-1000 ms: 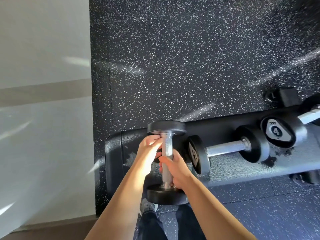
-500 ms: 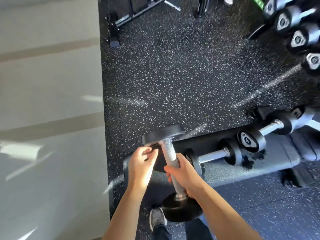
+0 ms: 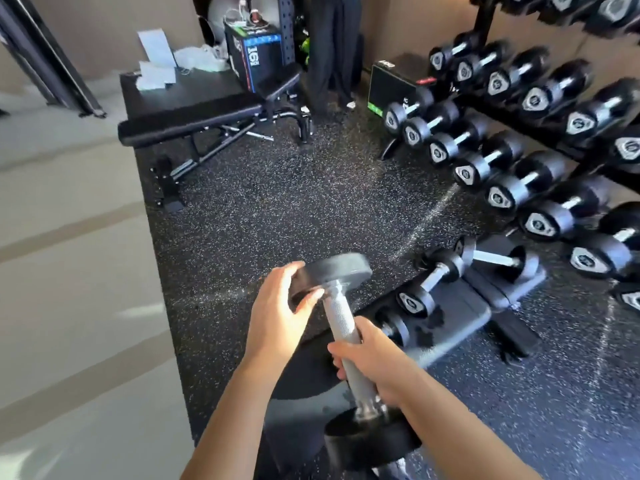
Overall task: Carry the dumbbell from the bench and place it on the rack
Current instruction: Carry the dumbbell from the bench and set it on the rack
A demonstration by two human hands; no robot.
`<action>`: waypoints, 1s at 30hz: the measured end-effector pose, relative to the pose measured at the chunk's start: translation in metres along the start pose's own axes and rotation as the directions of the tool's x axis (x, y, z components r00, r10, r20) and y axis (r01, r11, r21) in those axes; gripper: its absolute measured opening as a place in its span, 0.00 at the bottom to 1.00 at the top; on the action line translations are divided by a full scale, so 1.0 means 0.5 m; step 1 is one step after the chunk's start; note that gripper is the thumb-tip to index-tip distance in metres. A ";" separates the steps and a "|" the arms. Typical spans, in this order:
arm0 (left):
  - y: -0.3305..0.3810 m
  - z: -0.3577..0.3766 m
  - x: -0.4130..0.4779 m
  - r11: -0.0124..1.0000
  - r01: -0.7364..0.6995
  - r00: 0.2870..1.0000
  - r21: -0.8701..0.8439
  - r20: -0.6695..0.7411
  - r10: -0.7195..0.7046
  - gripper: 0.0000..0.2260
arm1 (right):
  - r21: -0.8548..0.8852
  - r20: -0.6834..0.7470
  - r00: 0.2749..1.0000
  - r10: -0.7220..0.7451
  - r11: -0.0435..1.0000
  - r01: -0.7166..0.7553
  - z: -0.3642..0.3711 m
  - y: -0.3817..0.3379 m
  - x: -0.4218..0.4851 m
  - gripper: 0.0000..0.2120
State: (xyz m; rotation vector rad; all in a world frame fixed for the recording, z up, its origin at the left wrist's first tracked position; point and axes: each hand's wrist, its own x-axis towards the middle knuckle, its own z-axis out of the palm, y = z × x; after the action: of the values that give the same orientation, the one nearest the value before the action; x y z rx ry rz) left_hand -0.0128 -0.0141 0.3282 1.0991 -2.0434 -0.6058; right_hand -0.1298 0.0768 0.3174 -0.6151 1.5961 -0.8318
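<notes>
I hold a black dumbbell (image 3: 341,315) with a knurled silver handle, tilted with one head up and away and the other low near my body. My right hand (image 3: 375,360) is wrapped around the handle. My left hand (image 3: 280,315) cups the underside of the upper head. The dumbbell hangs above the near end of the black bench (image 3: 460,306), clear of its pad. The dumbbell rack (image 3: 588,157) stands to the right, its slanted tiers filled with several black dumbbells.
Two smaller dumbbells (image 3: 436,282) lie on the bench to my right. A second bench (image 3: 194,112) stands at the back left with papers on it. A person's legs (image 3: 332,50) and boxes are by the far wall. Speckled rubber floor lies between me and the rack.
The dumbbell has come up off the bench and tilted. My left hand slid from the handle to the upper head. My view lifted, bringing the rack and far bench into sight.
</notes>
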 end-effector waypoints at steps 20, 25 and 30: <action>0.584 0.492 0.072 0.801 -0.087 0.886 -0.592 0.321 0.334 0.18 | 0.270 -0.463 0.881 -0.096 0.932 0.243 -0.591 0.097 -0.297 0.06; 0.771 0.662 0.061 0.727 -0.032 0.829 -0.686 0.388 0.403 0.20 | 0.296 -0.560 0.825 -0.080 0.910 0.289 -0.799 0.147 -0.369 0.07; 0.899 0.798 0.071 0.707 -0.101 0.779 -0.700 0.387 0.494 0.17 | 0.335 -0.622 0.782 -0.042 0.888 0.315 -0.957 0.176 -0.404 0.08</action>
State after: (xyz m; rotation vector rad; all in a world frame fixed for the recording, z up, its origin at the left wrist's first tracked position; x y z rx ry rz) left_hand -0.5643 0.2171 0.3995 0.1309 -2.1275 -1.4493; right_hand -0.5566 0.3731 0.4045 -0.1839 1.8440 -1.5975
